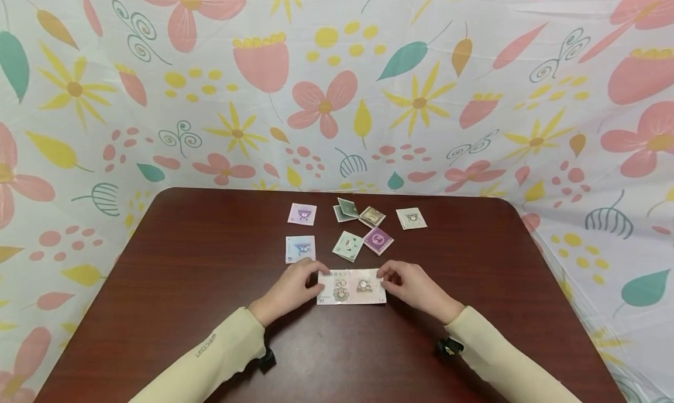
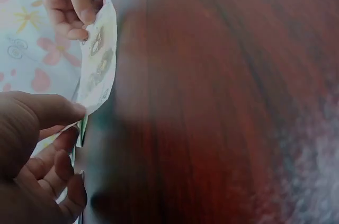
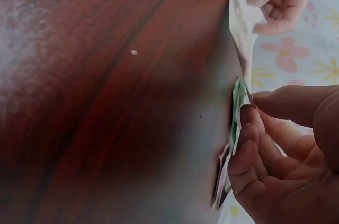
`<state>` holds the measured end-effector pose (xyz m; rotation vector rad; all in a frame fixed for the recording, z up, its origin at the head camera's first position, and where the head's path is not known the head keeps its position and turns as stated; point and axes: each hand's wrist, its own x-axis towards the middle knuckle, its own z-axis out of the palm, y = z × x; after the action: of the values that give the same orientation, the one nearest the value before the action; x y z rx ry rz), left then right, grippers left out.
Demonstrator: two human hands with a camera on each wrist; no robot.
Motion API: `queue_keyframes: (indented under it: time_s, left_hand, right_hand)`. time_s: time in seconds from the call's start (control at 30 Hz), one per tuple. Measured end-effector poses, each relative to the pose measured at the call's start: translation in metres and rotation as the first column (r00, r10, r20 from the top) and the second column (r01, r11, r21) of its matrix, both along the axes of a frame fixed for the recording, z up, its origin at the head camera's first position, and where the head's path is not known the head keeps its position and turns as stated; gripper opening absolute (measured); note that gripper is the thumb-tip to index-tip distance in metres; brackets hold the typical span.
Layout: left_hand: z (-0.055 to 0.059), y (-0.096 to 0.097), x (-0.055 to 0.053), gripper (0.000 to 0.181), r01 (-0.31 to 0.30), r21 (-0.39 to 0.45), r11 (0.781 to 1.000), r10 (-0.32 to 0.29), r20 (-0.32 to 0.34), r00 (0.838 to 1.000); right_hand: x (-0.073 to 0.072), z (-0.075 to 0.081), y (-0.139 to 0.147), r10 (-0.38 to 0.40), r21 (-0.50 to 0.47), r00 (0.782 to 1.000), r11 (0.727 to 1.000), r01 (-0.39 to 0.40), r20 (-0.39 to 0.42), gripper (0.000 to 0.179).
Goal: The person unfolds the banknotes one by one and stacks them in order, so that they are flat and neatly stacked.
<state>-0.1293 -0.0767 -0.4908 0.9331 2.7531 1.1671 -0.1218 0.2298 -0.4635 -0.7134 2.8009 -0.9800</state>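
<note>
A pale pinkish paper banknote (image 1: 351, 296) marked 20 is spread out flat in front of the person. Its left end is pinched between the thumb and fingers of the left hand (image 1: 289, 289). At the other end, the right hand (image 1: 416, 287) pinches the upper right edge. In the left wrist view the note (image 2: 100, 60) bows slightly between the two hands. The right wrist view shows the thumb and index fingertip of the right hand (image 3: 286, 144) closed on the note's thin edge. Just beyond the left hand lies a light blue folded note (image 1: 300, 248).
Several folded notes lie behind: a lilac one (image 1: 302, 214), a dark green one (image 1: 345, 213) partly standing up, a brown one (image 1: 372, 216), a pale green one (image 1: 347, 246), a purple one (image 1: 378, 240) and a grey-green one (image 1: 412, 218). A flowered cloth (image 1: 326, 157) hangs behind the dark wooden table (image 1: 184, 262).
</note>
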Motion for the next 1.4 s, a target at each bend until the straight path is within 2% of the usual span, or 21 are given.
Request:
queue_keyframes:
  time_s: [0.07,0.1,0.2,0.3,0.33,0.53,0.8,1.1,1.27,1.4]
  left_hand:
    - [0.000,0.000,0.000,0.025,0.009,-0.045,0.999,-0.009,-0.005,1.000]
    - [-0.004,0.000,-0.001,0.026,0.008,-0.054,0.999,-0.008,-0.006,1.000]
    - [-0.003,0.000,0.000,0.027,0.003,-0.110,0.994,-0.003,-0.008,1.000]
    - [-0.002,0.001,0.001,0.027,-0.011,-0.148,0.989,0.005,-0.039,0.999]
    - [0.002,0.001,0.002,0.026,-0.012,-0.174,0.985,0.004,-0.050,0.999]
    - [0.001,0.001,0.003,0.026,-0.028,-0.234,0.972,0.004,-0.102,0.995]
    - [0.001,-0.001,0.003,0.025,-0.062,-0.238,0.969,0.027,-0.148,0.989]
    - [-0.002,-0.003,0.003,0.019,-0.078,-0.232,0.970,0.041,-0.159,0.986]
    - [-0.002,-0.006,0.001,0.011,-0.062,-0.232,0.971,0.017,-0.191,0.982]
    - [0.004,-0.009,-0.005,0.006,-0.058,-0.226,0.972,0.008,-0.218,0.976]
  right_hand:
    - [0.000,-0.002,-0.001,0.006,0.008,1.000,1.000,-0.006,0.019,0.010]
    - [0.000,-0.003,-0.001,0.011,0.011,1.000,1.000,-0.011,0.025,0.010]
    - [0.001,-0.005,-0.003,0.011,0.023,0.999,1.000,-0.012,0.038,0.011]
    - [0.001,-0.008,-0.004,0.006,0.036,1.000,0.999,-0.007,0.031,0.012]
    - [0.001,-0.008,-0.004,0.004,0.041,1.000,0.999,-0.005,0.025,0.012]
    - [0.001,-0.009,-0.006,0.006,0.082,1.000,0.997,-0.005,-0.005,0.012]
    - [0.002,-0.009,-0.007,0.004,0.127,1.000,0.992,-0.002,-0.010,0.013]
    - [0.003,-0.009,0.001,0.062,0.158,0.998,0.986,-0.057,-0.027,0.023]
    - [0.004,-0.008,0.003,0.074,0.160,0.997,0.985,-0.067,-0.036,0.024]
    - [0.005,-0.007,0.004,0.075,0.161,0.996,0.985,-0.067,-0.044,0.024]
